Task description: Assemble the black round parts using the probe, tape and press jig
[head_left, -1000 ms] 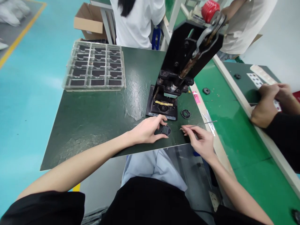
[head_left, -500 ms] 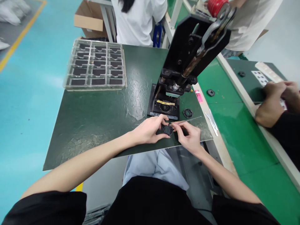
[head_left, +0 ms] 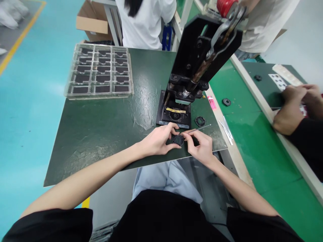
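Observation:
At the table's front edge, my left hand (head_left: 159, 140) grips a round black plastic part (head_left: 178, 140) between thumb and fingers. My right hand (head_left: 201, 145) pinches a thin, rod-like tool (head_left: 202, 127), its long end pointing up and right. The fingertips of that hand are at the round part's upper right rim; the tool's working tip is too small to make out. Just beyond both hands stands a black hand press (head_left: 186, 97) with a yellow strip (head_left: 176, 110) across its base. A second round black part (head_left: 200, 121) lies right of the press.
A clear compartment tray (head_left: 99, 70) of dark pieces stands at the table's back left. Thin white strips (head_left: 227, 131) and a pink label (head_left: 212, 103) lie on the right ledge. Another black part (head_left: 226, 102) rests on the green surface. A co-worker's hands (head_left: 294, 104) are far right.
The view has shifted slightly, moving the table and press a little left. Both hands keep their grips, and the round part's face looks slightly turned.

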{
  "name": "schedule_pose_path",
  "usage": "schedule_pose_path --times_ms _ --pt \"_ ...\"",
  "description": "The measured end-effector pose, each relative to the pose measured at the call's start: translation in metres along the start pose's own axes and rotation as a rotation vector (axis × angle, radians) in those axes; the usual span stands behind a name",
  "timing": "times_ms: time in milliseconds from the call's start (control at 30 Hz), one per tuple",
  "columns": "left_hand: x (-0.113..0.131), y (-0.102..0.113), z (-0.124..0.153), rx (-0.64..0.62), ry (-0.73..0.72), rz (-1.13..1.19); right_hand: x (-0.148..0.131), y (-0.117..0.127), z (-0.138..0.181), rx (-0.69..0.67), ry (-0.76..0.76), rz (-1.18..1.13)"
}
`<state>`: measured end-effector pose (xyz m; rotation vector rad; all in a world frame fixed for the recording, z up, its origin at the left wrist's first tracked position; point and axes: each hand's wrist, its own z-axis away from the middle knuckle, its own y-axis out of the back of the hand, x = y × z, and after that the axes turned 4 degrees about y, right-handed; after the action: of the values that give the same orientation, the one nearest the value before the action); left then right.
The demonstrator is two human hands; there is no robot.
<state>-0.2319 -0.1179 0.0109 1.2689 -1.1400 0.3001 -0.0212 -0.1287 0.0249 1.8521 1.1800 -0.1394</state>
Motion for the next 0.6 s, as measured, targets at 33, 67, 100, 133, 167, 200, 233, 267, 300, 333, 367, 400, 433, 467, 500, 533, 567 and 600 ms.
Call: schedule_pose_path --times_ms 33,67,100,133,167,200,233,267,300,333,367,400,433,467,500,533,567,600 --pt "0.000 0.000 0.000 0.001 0.003 0.001 0.000 0.000 0.000 -0.007 0.005 0.007" --pt "0.000 0.000 0.000 0.002 0.007 0.003 0.001 -0.001 0.000 -0.015 0.008 0.014" --pt "0.000 -0.001 0.000 0.005 0.010 0.006 0.001 -0.001 0.000 -0.024 0.008 0.020" --pt "-0.001 -0.001 0.000 0.008 0.012 0.010 0.001 -0.002 0.000 -0.031 0.007 0.026" --pt "-0.001 -0.001 0.000 0.010 0.013 0.012 0.002 -0.002 0.000 -0.036 0.006 0.029" --pt "-0.001 -0.001 0.000 0.014 0.013 0.012 0.002 -0.003 0.001 -0.036 0.008 0.031" --pt "-0.001 -0.002 0.000 0.018 0.011 0.011 0.002 -0.004 0.001 -0.035 0.011 0.032" --pt "-0.002 -0.002 0.000 0.024 0.009 0.007 0.002 -0.005 0.001 -0.035 0.014 0.032" --pt "-0.002 -0.002 0.000 0.027 0.006 0.003 0.002 -0.006 0.001 -0.035 0.014 0.030" --pt "-0.001 -0.002 0.000 0.032 0.004 0.001 0.002 -0.007 0.001 -0.039 0.011 0.024" --pt "-0.001 -0.002 0.000 0.033 0.004 0.000 0.002 -0.007 0.001 -0.045 0.002 0.008" --pt "-0.001 -0.002 -0.001 0.031 0.006 0.002 0.002 -0.006 0.001 -0.038 -0.022 -0.022" --pt "-0.001 -0.002 -0.001 0.026 0.011 0.007 0.002 -0.004 0.000 -0.009 -0.058 -0.063" --pt "-0.001 -0.002 -0.001 0.023 0.017 0.013 0.002 0.001 -0.001 0.051 -0.103 -0.105" --pt "-0.002 -0.002 -0.001 0.020 0.021 0.019 0.002 0.007 -0.002 0.140 -0.146 -0.137" --pt "-0.002 -0.001 -0.002 0.018 0.022 0.024 0.002 0.017 -0.002 0.243 -0.180 -0.149" --pt "-0.002 -0.001 -0.002 0.017 0.020 0.027 0.003 0.028 -0.001 0.345 -0.201 -0.135" --pt "-0.003 -0.001 -0.002 0.018 0.014 0.027 0.004 0.041 0.002 0.433 -0.206 -0.096"
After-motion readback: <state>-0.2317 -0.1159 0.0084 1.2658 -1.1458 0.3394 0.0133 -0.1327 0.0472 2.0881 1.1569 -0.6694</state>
